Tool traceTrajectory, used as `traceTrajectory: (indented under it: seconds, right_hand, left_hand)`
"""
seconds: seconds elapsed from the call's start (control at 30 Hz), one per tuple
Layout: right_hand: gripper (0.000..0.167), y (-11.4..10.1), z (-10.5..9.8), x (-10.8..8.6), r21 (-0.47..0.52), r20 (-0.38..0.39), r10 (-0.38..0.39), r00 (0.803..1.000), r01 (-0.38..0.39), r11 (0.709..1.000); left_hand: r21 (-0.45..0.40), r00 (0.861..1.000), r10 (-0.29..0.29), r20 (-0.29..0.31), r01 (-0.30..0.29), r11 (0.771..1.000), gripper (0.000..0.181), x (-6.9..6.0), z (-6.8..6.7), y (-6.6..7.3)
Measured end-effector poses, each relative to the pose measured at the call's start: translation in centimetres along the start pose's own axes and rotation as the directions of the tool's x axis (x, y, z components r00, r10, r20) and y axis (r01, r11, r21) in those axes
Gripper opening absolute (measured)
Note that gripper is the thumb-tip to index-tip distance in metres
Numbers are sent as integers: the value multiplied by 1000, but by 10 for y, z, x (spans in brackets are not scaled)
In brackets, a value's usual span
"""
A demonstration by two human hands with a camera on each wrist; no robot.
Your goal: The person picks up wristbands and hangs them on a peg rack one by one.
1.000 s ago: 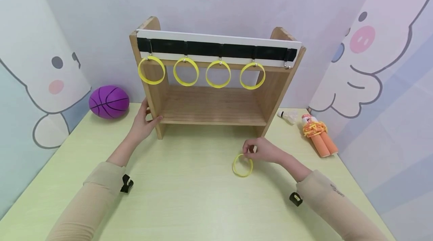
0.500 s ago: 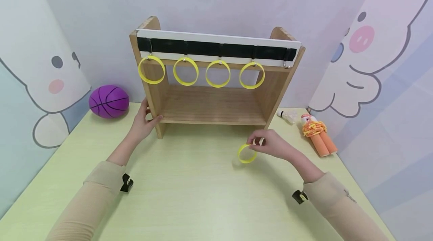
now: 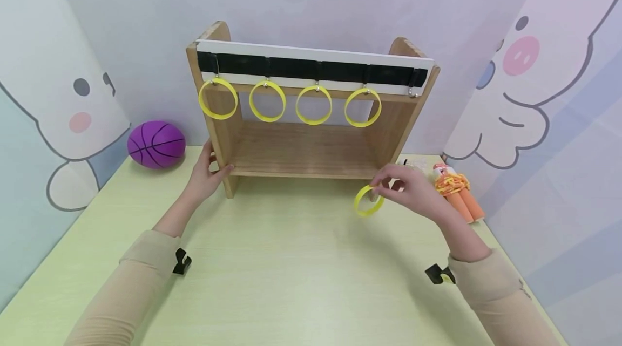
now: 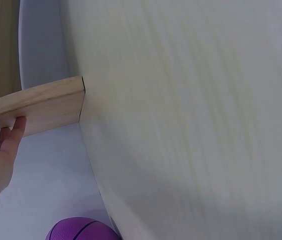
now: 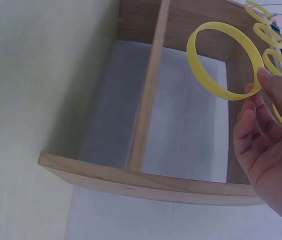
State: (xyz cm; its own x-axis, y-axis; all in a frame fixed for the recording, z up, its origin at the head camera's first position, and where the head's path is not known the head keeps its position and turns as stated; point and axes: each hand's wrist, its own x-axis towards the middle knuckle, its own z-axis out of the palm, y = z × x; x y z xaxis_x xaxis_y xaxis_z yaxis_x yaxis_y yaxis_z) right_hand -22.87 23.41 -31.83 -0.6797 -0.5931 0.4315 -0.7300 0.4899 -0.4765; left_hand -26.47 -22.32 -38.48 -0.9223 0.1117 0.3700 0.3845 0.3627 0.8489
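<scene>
A yellow ring (image 3: 357, 205) is pinched by its upper edge between the thumb and fingers of my right hand (image 3: 408, 189). It hangs in the air before the lower right of the wooden shelf (image 3: 306, 149). In the right wrist view the ring (image 5: 195, 62) shows whole, apart from the part under the fingertips. My left hand (image 3: 206, 176) grips the shelf's left side panel, thumb at the front edge and fingers on the outer face. Several yellow rings (image 3: 360, 124) hang from hooks on the black strip (image 3: 293, 69); the rightmost hook (image 3: 412, 93) bears no ring.
A purple basketball (image 3: 156, 144) sits on the table (image 3: 291, 270) left of the shelf. To the right lie a jump rope with orange handles (image 3: 459, 195) and a shuttlecock (image 3: 415, 163), partly hidden by my right hand. Walls stand behind and at both sides.
My right hand has lifted the yellow ring off the table and carried it up and to the right, toward the shelf. My left hand stays on the side panel.
</scene>
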Motion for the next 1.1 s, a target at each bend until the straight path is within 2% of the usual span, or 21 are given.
traceTrajectory:
  seconds: [0.2, 0.3, 0.47, 0.6, 0.7, 0.83, 0.97, 1.1]
  right_hand:
    - [24, -18, -23, 9, 3, -112, -64, 992, 65, 998]
    - [27, -24, -33, 14, 46, -160, -86, 983, 95, 994]
    - [26, -32, -49, 24, 90, -263, -103, 959, 131, 987]
    - [22, -39, -61, 32, 64, -351, -88, 932, 117, 991]
    - [18, -46, -70, 39, 38, -417, -55, 907, 78, 996]
    - [13, -48, -80, 49, 33, -511, 4, 860, 15, 999]
    - [15, -42, -87, 58, 44, -584, 106, 804, -98, 994]
    - [22, -37, -90, 66, 70, -622, 205, 756, -207, 976]
  left_hand:
    - [0, 1000, -1, -2, 1, 1000, 81, 0, 0, 0]
    - [-2, 1000, 1, -2, -1, 1000, 82, 0, -1, -1]
    - [-1, 1000, 6, -3, -6, 1000, 82, 0, 0, -1]
    - [-1, 1000, 7, -4, -7, 1000, 82, 0, 0, 0]
    - [0, 1000, 5, -3, -5, 1000, 81, 0, 0, 0]
    - [2, 1000, -6, -3, 6, 1000, 81, 0, 0, -1]
    - [6, 1000, -13, -5, 13, 1000, 81, 0, 0, 0]
    - [9, 1000, -9, -5, 9, 1000, 81, 0, 0, 1]
